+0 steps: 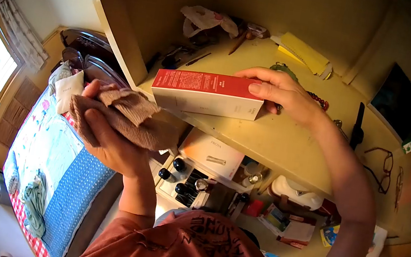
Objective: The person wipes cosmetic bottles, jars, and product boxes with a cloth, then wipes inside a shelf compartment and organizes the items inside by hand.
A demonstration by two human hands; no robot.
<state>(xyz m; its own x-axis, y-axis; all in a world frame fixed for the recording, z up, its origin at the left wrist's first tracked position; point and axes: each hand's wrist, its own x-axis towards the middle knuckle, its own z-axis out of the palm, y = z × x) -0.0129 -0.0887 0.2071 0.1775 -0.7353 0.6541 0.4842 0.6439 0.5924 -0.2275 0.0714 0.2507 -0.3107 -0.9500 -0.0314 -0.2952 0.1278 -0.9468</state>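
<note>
In my left hand [112,138] is a bunched brown ribbed cloth [134,117], gripped between thumb and fingers to the left of the shelf edge. My right hand [280,94] grips the right end of a long red and white carton [205,93], thumb on its red top face and fingers behind it. The carton lies on its side at the front edge of the yellowish shelf [298,154]. Small print covers part of its red face. Behind my right hand are a green bracelet [284,69] and a red bead bracelet [318,100], partly hidden.
A plastic bag [209,21], yellow notebook [303,52], dark tablet-like panel [398,102] and eyeglasses [384,170] lie on the shelf. Below, an open drawer [190,188] holds several black-capped bottles and a white box [212,154]. A bed [70,204] stands at left.
</note>
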